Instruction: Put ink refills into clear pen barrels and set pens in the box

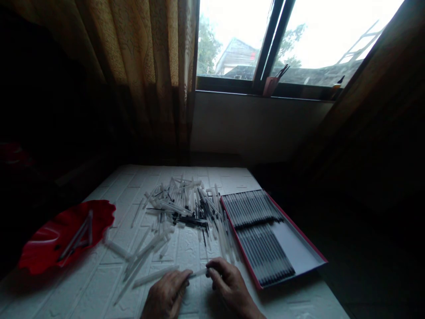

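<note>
In front of you, a patterned curtain [146, 66] hangs left of the window [275, 37], and another curtain [381, 66] slants down its right side. At the window's lower edge you have a pinkish cup [270, 87] holding thin dark sticks [284, 70] and, farther right, a small dark-tipped bottle [338, 83]. Through the glass you see a pale building [237, 55] beside greenery [207, 46].

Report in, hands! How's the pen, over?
Left hand, right hand: both on one pen. Box at right, partly filled. Loose tubes near left hand.

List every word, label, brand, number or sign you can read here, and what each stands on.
No readable text anywhere.
Held pen barrel and pens in the box: too small and blurred for any print.
Bottle at the window: too small to read.
</note>
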The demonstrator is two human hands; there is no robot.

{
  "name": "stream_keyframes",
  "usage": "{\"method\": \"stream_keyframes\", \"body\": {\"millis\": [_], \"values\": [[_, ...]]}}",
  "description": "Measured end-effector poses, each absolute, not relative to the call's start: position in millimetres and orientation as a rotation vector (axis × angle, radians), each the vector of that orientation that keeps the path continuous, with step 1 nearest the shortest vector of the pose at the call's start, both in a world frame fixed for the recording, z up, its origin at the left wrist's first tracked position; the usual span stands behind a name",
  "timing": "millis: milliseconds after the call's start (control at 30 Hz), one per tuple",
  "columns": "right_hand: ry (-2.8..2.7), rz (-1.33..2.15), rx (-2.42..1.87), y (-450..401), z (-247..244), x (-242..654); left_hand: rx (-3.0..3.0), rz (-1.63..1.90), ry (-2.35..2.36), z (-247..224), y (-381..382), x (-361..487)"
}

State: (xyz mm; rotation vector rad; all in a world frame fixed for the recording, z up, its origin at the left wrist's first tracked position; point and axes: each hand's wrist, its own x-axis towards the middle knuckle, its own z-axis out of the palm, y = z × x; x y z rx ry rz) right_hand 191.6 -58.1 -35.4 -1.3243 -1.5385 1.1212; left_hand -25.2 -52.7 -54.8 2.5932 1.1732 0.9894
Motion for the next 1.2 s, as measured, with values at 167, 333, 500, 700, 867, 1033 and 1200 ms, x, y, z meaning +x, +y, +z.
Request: {"method": "stream_keyframes", "body": {"millis": [167, 333, 500, 700, 867, 1033, 1200], "values": [[-1.667, 0.934, -1.480, -58.2, -39.0, 191.8, 2.676, 0.971, 1.121, -52.6, -53.7, -24.3], [-1.700, 0.866, -1.513, -57.3, -44.6, 190.7, 2.732, 0.947, 1.092, -53.3, -52.9, -24.4], [-1.648, 0.969, -1.389, -60.4, -42.1, 196.5, 2.705, 0.956, 1.148, -51.7, -53.1, -23.6], [-1.557, 1.073, -1.237, -63.3, -46.6, 203.0, 2.694, 0.955, 1.142, -50.6, -53.6, -22.3], [-1.659, 0.976, -1.290, -63.5, -39.5, 201.1, 2.720, 0.948, 1.134, -51.3, -53.4, -22.4], [-1.788, 0.810, -1.387, -66.7, -36.9, 198.1, 2.746, 0.920, 1.102, -48.6, -54.4, -21.8], [-1.818, 0.701, -1.440, -65.6, -45.8, 194.5, 2.759, 0.904, 1.095, -46.8, -55.1, -21.4]]}}
